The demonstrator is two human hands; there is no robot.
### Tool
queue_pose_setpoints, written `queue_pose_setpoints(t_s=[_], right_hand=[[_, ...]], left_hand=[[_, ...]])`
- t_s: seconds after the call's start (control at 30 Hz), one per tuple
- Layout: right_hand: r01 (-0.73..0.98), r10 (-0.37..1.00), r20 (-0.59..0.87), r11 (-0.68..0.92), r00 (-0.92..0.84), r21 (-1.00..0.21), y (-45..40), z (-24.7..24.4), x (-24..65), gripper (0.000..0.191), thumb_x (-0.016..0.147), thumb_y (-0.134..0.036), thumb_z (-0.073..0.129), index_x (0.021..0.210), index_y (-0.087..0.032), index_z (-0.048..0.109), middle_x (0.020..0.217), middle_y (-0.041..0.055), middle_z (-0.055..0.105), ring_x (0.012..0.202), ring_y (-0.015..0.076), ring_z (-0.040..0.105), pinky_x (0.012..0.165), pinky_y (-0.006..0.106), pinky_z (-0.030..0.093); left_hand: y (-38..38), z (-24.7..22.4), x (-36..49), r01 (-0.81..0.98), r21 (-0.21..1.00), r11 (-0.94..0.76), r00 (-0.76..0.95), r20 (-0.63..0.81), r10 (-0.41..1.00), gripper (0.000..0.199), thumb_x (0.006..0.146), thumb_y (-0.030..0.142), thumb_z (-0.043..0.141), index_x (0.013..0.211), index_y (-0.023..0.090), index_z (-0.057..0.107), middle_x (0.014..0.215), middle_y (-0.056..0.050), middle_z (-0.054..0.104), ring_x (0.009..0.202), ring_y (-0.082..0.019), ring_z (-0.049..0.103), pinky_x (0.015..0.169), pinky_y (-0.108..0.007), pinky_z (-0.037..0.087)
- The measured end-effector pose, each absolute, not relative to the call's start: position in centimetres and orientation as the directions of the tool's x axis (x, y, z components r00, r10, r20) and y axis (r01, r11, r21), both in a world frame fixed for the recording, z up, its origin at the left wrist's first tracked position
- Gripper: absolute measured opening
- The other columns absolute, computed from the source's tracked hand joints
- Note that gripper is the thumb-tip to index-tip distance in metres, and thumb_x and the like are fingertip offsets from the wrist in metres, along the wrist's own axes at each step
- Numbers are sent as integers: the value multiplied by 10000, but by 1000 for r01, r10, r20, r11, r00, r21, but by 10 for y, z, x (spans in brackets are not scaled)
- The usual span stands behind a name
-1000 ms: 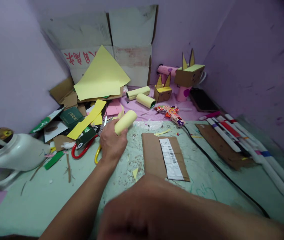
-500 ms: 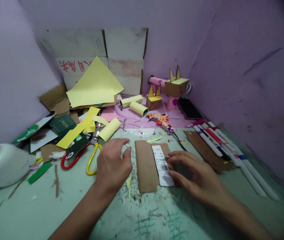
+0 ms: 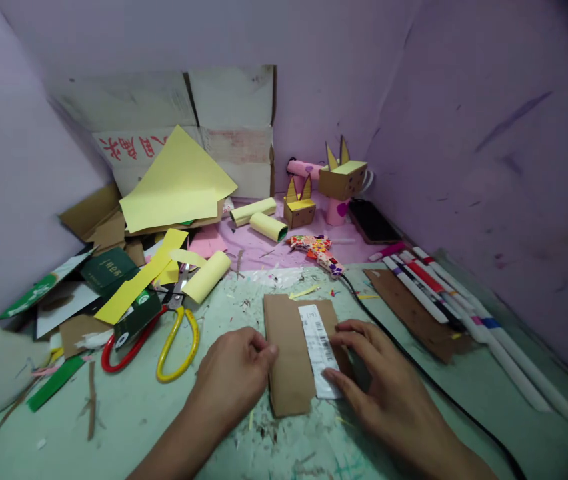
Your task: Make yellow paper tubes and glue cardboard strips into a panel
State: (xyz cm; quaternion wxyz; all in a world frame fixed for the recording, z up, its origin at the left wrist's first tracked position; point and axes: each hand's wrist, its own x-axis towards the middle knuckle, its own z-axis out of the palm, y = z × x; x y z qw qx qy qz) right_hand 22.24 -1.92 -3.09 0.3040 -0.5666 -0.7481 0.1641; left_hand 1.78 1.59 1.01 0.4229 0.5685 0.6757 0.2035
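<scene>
A flat piece of brown cardboard (image 3: 288, 373) lies on the tabletop in front of me. Along its right part runs a white label (image 3: 320, 350) with a printed barcode. My left hand (image 3: 234, 377) is closed, its thumb and forefinger pinching at the cardboard's left edge. On the other side my right hand (image 3: 387, 383) has its fingers apart, the thumb resting by the label's lower end and the fingertips at the cardboard's right edge.
Scissors (image 3: 178, 340) with red and yellow handles lie left among paper scraps. A patterned glue gun (image 3: 317, 248) sits behind the cardboard, its black cord (image 3: 424, 373) running right. Markers (image 3: 429, 280), a phone (image 3: 374, 221), yellow paper rolls (image 3: 268, 227) and a small cardboard animal head (image 3: 300, 212) stand around.
My left hand has moved right and down to the cardboard's left edge, its fingers closing. The right hand stays by the right edge. The view has shifted slightly.
</scene>
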Motion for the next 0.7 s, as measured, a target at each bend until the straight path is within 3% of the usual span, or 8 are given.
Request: queue_pose_setpoints(t_s=[0.17,0.27,0.4,0.47,0.57,0.63,0.7], right_hand=[[730,961,256,252,-109,-636,-18,-33,222,344,754,-224,581,1087,-186,499,1165,130,497,1090,271,500,902,449,447],[715,970,223,223,-96,-662,-17,-30,221,342,741,-224,590,1068,-186,498,1117,122,528,1021,267,534,858,438,463],[724,983,158,175,-92,-667,-16,-25,220,327,730,-224,604,1040,-181,505,1094,115,534,976,260,540,825,426,467],[726,984,145,172,-100,-666,-15,-24,220,325,732,-221,604,1040,-183,506,1098,110,531,973,254,538,826,420,465],[722,983,151,181,-107,-667,-15,-24,221,331,738,-219,599,1052,-186,497,1101,104,529,981,249,534,835,414,459],[725,984,147,175,-103,-666,-16,-24,221,341,739,-219,598,1060,-185,489,1100,105,532,991,253,533,844,417,454],[735,989,126,143,-79,-662,-16,-24,219,361,728,-225,614,1064,-186,487,1093,104,541,994,260,537,848,424,452]], left_hand=[[15,9,30,456,814,359,172,-476,863,267,695,447,489,586,212,422,441,56,438,361,-87,334,393,-221,219],[12,13,30,531,818,219,114,-325,939,265,678,397,477,512,207,396,457,50,399,424,-93,361,420,-221,249],[12,24,23,704,694,151,-88,-126,988,233,603,292,482,433,205,349,429,59,308,444,-91,312,435,-224,228],[13,28,23,727,676,120,-27,-147,989,290,628,331,496,425,206,330,428,59,290,443,-91,300,435,-229,217],[16,27,26,646,756,104,175,-280,944,417,740,496,437,448,208,360,426,47,344,429,-100,327,430,-237,236],[19,24,27,647,756,102,155,-261,953,450,780,532,397,470,205,398,438,33,395,441,-114,372,446,-244,264],[21,22,26,727,679,99,45,-192,980,398,784,504,429,531,199,473,490,12,469,493,-143,443,488,-257,298]])
